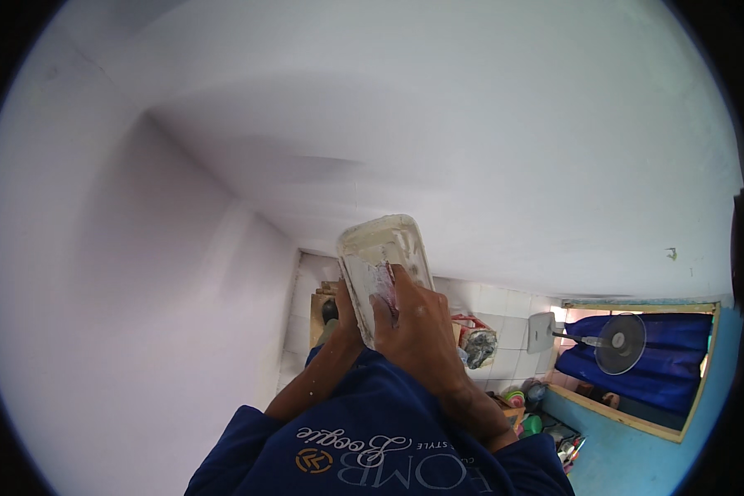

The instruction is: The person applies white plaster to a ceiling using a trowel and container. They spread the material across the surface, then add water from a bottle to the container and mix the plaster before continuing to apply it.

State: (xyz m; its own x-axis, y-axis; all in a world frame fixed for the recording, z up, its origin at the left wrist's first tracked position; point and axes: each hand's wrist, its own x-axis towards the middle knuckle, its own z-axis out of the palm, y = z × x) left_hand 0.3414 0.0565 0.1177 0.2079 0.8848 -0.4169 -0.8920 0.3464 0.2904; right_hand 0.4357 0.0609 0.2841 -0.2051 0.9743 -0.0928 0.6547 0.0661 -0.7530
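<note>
Bare hands are gathered at a white tray [362, 269] smeared with pale paste, held out beyond the blue shirt [372, 405]. At the tray's left edge the left hand [346, 316] is placed; its fingers are hidden behind the tray, so how far they are closed cannot be told. It is probably set there so that the weight is borne from the side and below while the inside is left free. By the right hand [417, 324], reaching over the near right corner, a purple piece [386, 285] is pinched between thumb and fingers against the tray's inside; its kind cannot be made out. The tray is presumably kept close so that paste can be reached by this hand.

Farther off, past the tray's right edge, a silvery bundle [479, 347] is seen by the tiled wall [511, 335]. A fan [621, 344] is mounted before a blue curtain [682, 355], perhaps so that air is thrown into the room. White walls [488, 157] are spread beyond the tray's far edge.
</note>
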